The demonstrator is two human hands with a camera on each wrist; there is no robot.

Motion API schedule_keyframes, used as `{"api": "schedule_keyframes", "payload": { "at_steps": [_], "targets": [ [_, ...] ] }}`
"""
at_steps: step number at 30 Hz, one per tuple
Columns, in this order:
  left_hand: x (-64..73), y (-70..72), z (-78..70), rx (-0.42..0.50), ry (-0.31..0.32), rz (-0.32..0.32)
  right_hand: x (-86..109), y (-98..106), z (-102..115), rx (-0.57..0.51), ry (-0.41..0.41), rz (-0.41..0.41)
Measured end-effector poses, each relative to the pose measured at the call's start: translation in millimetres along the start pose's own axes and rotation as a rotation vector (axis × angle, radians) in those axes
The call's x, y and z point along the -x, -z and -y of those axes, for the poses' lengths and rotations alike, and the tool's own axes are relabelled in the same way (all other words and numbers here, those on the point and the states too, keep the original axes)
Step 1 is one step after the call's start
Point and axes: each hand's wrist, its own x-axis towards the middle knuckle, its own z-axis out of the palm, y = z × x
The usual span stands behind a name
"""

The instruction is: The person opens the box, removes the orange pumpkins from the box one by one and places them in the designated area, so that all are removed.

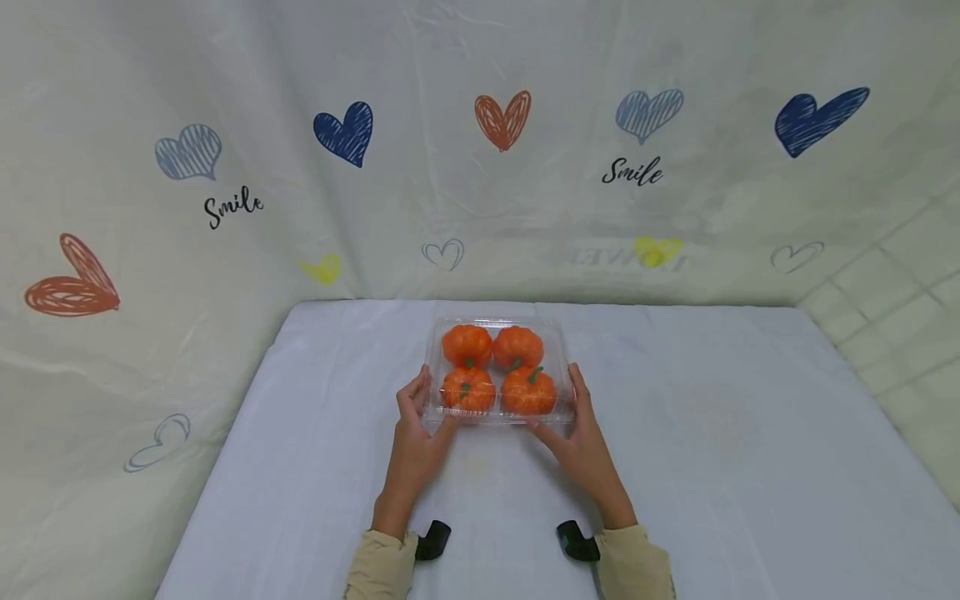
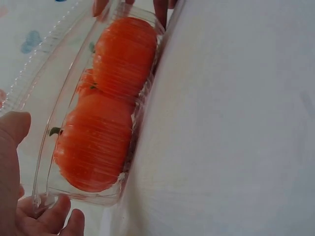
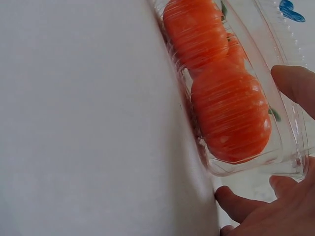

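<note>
A clear plastic clamshell container (image 1: 495, 418) with several small orange pumpkins (image 1: 528, 393) sits toward the back middle of the white-covered table. Green stems show on the pumpkins, arranged in two rows. My left hand (image 1: 418, 446) grips the container's left end, thumb at the front corner and fingers along the side. On the opposite end my right hand (image 1: 581, 454) holds it the same way. Seen from the left wrist, the thumb (image 2: 15, 129) lies over the clear rim while fingertips (image 2: 58, 211) curl below the corner. The right wrist view mirrors this, with fingertips (image 3: 236, 201) low beside the box.
White cloth (image 1: 712, 433) covers the table around the container. Behind it hangs a pale curtain (image 1: 555, 208) printed with hearts and "Smile" lettering, which also runs down the left side. Black wrist-worn devices (image 1: 433, 540) stick out inward from both beige sleeves (image 1: 633, 562).
</note>
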Motion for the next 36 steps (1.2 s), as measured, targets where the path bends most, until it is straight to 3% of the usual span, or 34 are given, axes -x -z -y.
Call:
{"api": "schedule_keyframes", "payload": {
  "at_steps": [4,11,17,25,36],
  "targets": [
    [-0.7,-0.3,-0.7,-0.006,0.02,0.01,0.9,0.9,-0.5,0.012,0.001,-0.009],
    [-1.4,-0.3,-1.2,-0.021,0.056,0.024,2.3,8.0,-3.3,0.03,0.083,0.007],
    [-1.0,1.0,-0.8,-0.013,0.036,0.028,2.8,12.2,-3.0,0.016,0.135,0.029],
    [-0.9,2.0,-0.1,0.013,0.013,0.038,0.4,20.6,-0.9,-0.022,0.085,0.106],
    [-2.8,2.2,2.6,0.035,0.017,0.045,1.7,28.5,-4.5,-0.038,0.12,0.027]
  ]
}}
